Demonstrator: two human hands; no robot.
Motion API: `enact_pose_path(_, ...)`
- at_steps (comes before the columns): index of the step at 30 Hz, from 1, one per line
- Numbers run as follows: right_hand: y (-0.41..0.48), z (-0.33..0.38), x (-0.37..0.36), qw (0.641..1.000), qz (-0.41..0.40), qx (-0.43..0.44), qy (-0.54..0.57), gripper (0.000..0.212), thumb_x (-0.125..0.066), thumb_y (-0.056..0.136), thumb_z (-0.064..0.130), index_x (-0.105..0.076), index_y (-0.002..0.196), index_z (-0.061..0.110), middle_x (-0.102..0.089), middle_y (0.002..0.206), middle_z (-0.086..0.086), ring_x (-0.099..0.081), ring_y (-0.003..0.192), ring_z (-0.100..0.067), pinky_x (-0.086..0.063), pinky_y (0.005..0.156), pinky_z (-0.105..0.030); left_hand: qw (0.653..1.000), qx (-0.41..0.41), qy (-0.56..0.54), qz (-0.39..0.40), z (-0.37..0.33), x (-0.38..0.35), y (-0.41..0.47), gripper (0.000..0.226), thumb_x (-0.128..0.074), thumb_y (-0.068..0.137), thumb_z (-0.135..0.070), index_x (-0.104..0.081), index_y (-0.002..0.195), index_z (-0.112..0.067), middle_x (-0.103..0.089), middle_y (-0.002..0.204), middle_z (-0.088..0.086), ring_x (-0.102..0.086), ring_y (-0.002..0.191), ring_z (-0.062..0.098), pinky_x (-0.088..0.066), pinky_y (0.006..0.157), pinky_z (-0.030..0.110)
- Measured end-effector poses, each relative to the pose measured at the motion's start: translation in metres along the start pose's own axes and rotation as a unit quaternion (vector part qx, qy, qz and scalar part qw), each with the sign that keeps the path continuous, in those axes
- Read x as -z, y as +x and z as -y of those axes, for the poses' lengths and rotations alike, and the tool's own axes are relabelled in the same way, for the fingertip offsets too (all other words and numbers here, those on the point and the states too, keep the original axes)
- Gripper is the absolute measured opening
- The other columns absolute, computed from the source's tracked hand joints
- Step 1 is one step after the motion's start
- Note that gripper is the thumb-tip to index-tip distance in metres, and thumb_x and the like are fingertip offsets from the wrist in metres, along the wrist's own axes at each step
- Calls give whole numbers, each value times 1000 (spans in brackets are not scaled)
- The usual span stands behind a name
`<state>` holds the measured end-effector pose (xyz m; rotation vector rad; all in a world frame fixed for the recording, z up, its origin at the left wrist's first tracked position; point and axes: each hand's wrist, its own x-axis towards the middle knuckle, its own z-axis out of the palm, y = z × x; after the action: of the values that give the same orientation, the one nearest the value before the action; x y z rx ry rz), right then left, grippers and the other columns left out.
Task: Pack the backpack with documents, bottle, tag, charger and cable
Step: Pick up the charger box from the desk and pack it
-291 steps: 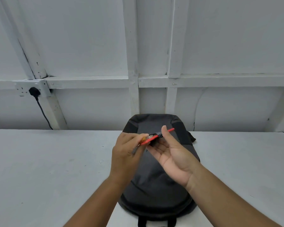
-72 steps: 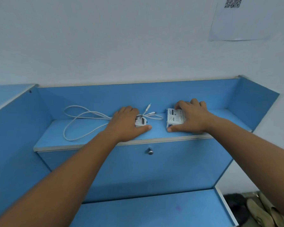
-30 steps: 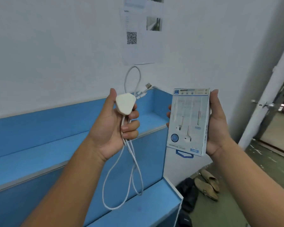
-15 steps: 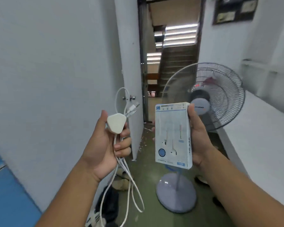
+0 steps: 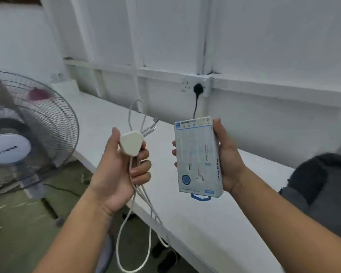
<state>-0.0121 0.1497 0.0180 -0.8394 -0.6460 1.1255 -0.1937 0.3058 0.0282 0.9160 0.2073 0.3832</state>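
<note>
Turning from the doorway has brought the backpack (image 5: 323, 194) on the tabletop (image 5: 185, 223) into view at right, left hand (image 5: 118, 172) gripping charger (image 5: 131, 142) and dangling cable (image 5: 134, 233), right hand (image 5: 226, 160) clasping a box (image 5: 198, 156); loops could snag the tabletop edge.

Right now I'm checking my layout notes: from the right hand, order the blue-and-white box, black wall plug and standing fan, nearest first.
1. Blue-and-white box, held in the right hand.
2. Black wall plug, above, on the wall.
3. Standing fan, far left.
</note>
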Motion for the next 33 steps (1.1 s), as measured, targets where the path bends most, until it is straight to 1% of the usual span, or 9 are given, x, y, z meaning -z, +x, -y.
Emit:
enact_pose_path(6, -105, 28, 50, 970, -225, 75, -61, 91, -66, 65, 83, -69, 129, 18, -67, 127, -16, -65, 108, -31, -48, 103, -54, 977, 129, 79, 152, 52, -64, 77, 59, -43, 96, -70, -60, 85, -14, -42, 72, -2, -22, 51, 10, -16, 47, 26)
enact_pose_path(13, -203, 23, 58, 910, -393, 67, -116, 87, -62, 68, 86, -71, 126, 22, -61, 136, -24, -63, 116, -38, -44, 108, -56, 931, 101, 277, 217, 115, -136, 101, 55, -51, 89, -69, -56, 94, -14, -42, 75, 4, -26, 49, 11, -24, 44, 22)
enact_pose_path(15, -218, 19, 57, 899, -415, 76, -120, 86, -63, 68, 85, -72, 124, 21, -60, 136, -24, -62, 119, -40, -45, 108, -55, 907, 91, 341, 229, 131, -146, 101, 59, -50, 80, -70, -53, 91, -13, -36, 75, 6, -26, 48, 11, -23, 45, 24)
enact_pose_path(17, -231, 14, 59, 890, -429, 68, -139, 86, -64, 65, 85, -73, 122, 21, -64, 133, -23, -64, 112, -36, -47, 105, -50, 884, 83, 391, 243, 145, -150, 101, 60, -46, 79, -75, -52, 85, -15, -38, 61, -4, -28, 44, 7, -26, 44, 24)
enact_pose_path(20, -247, 11, 59, 879, -442, 33, -178, 89, -67, 63, 85, -69, 126, 22, -67, 120, -21, -63, 101, -32, -55, 89, -45, 852, 56, 446, 269, 164, -151, 97, 54, -42, 82, -79, -55, 83, -27, -41, 47, -18, -33, 46, 6, -31, 51, 26)
enact_pose_path(23, -263, 12, 64, 839, -470, 28, -271, 85, -67, 64, 83, -60, 125, 24, -66, 115, -18, -64, 93, -26, -56, 81, -43, 807, -22, 519, 282, 181, -150, 89, 59, -37, 81, -84, -55, 83, -28, -50, 56, -21, -42, 54, 3, -38, 58, 28)
enact_pose_path(26, -277, 10, 68, 807, -456, 14, -375, 53, -66, 70, 80, -62, 104, 39, -69, 98, 13, -66, 87, -8, -54, 79, -32, 770, -77, 565, 287, 201, -147, 78, 55, -39, 85, -83, -51, 84, -29, -56, 67, -18, -46, 56, -1, -39, 57, 27)
enact_pose_path(30, -285, -1, 78, 777, -445, -4, -445, 56, -69, 70, 79, -60, 111, 41, -68, 112, 11, -65, 108, -11, -52, 99, -40, 741, -105, 597, 288, 224, -138, 63, 50, -39, 85, -81, -48, 83, -32, -60, 75, -15, -49, 60, 2, -43, 57, 31)
enact_pose_path(33, -285, -4, 82, 758, -438, -22, -483, 61, -67, 65, 85, -56, 109, 45, -64, 109, 15, -62, 100, -2, -54, 90, -32, 723, -125, 628, 259, 230, -136, 55, 53, -35, 82, -87, -48, 85, -35, -59, 73, -10, -50, 62, 8, -46, 56, 31)
